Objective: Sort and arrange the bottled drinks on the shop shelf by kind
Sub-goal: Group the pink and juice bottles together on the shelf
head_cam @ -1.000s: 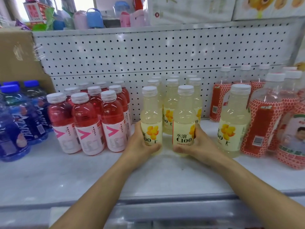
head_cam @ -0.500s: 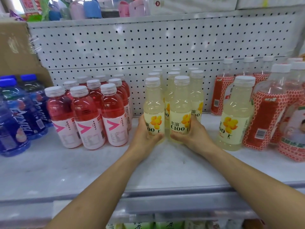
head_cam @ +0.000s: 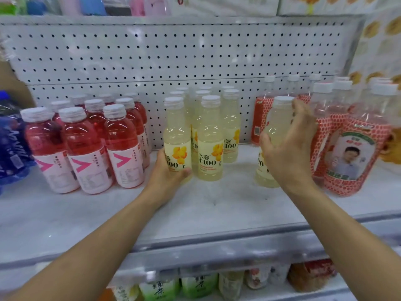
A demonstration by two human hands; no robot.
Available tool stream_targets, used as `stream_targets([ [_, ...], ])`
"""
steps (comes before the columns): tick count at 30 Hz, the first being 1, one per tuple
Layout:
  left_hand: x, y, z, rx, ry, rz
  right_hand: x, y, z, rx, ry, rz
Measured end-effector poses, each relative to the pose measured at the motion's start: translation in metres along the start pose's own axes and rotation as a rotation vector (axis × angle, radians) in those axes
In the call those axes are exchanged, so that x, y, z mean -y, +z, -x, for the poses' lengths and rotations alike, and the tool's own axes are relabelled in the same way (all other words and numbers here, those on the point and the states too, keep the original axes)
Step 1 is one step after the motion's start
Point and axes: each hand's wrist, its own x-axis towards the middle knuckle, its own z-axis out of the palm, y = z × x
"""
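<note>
A cluster of pale yellow C100 bottles (head_cam: 210, 144) stands mid-shelf against the pegboard. My left hand (head_cam: 167, 173) grips the front-left bottle of that cluster (head_cam: 176, 135) low on its label. One more yellow C100 bottle (head_cam: 278, 120) stands apart to the right, beside the red-patterned bottles. My right hand (head_cam: 289, 146) is spread open in front of this lone bottle, thumb on its left side and fingers near its cap. Whether the palm touches it is unclear.
Red drink bottles with pink arrow labels (head_cam: 84, 148) stand grouped on the left, blue bottles (head_cam: 10, 144) at the far left. Large red-patterned bottles (head_cam: 351, 153) fill the right. The white shelf (head_cam: 217, 205) is bare in front. Green tea bottles (head_cam: 195, 285) sit on the shelf below.
My right hand let go of the front-right yellow bottle and moved right to the lone yellow bottle. The two front bottles were pushed back against the cluster. My left hand keeps its grip.
</note>
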Motion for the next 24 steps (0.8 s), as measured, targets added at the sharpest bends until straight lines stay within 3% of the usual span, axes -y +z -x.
stream_targets([
  [3, -0.001, 0.000, 0.000, 0.001, -0.005, -0.018, 0.001, -0.004, -0.009, 0.153, 0.153, -0.051],
  [8, -0.001, 0.000, 0.000, 0.005, -0.004, -0.028, 0.012, -0.002, -0.028, 0.149, 0.158, 0.099],
  [18, 0.003, -0.001, -0.002, -0.001, 0.012, -0.021, 0.011, 0.017, -0.033, 0.342, 0.291, -0.361],
  [24, 0.008, 0.002, -0.006, -0.012, 0.009, -0.009, -0.029, 0.034, 0.013, 0.396, 0.351, -0.117],
])
